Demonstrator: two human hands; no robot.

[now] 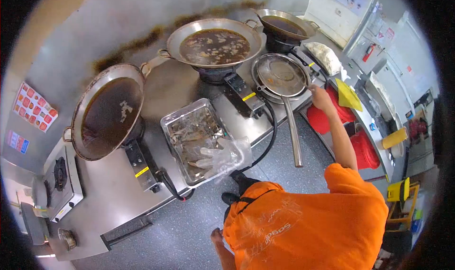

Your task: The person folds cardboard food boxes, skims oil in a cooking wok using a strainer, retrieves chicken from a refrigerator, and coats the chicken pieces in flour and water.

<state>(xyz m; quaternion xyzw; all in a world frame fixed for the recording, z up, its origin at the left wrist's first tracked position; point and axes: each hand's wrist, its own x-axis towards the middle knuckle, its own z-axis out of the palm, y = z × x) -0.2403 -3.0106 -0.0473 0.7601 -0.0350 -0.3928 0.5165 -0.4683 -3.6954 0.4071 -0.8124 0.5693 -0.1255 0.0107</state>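
right arm [343,142]: extended | right hand [322,99]: curled | left hand [217,236]: hanging low

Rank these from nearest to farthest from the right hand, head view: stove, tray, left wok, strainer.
From the right hand:
1. Strainer: right at the hand.
2. Tray: left of the strainer, by the counter's front edge.
3. Left wok: beyond the tray, farther left.
4. Stove: past the wok, toward the counter's left end.

Lane lay open over bare tabletop [104,189] between gas stove [70,187] and leftmost control box [141,165]. 3 woks [255,41] walled off back. Metal tray [172,146] blocked middle. Black cable [273,125] looped past front edge; strainer handle [291,132] jutted out beside it, over floor [156,241].
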